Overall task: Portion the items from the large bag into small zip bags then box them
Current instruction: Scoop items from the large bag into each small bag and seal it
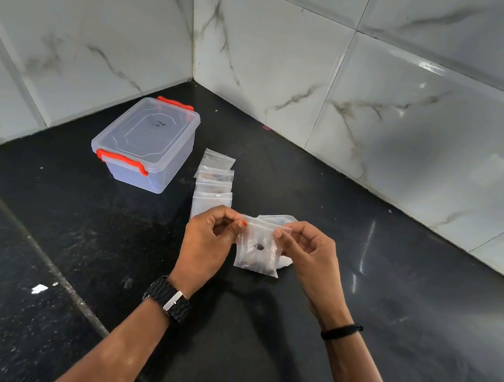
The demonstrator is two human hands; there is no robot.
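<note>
Clear plastic is the trouble here: a small zip bag hangs between the two hands above the black bench, the left hand pinching its top left corner and the right hand pinching the top right, both clamped on the strip as if to press it closed. A few dark bits sit low inside it, one stuck partway up the film.

Judging from this, the risks are small but real:

- The strip may seal only at the ends where the fingers pinch, leaving the middle open, and the bits could shake out once the bag is laid flat or dropped in the box.
- The film is thin and slippery, so a pull sideways could slip it out of one pinch and tip the contents onto the dark bench, where dark bits would be hard to find.
- Another piece of clear plastic, perhaps the large bag, lies just behind and partly under the hands; I cannot tell whether it is open, but a knock could spill it.

A row of bags lies overlapping beyond the left hand, and the lidded box with red clips stands shut to the left, so it must be unclipped before anything goes in
</note>
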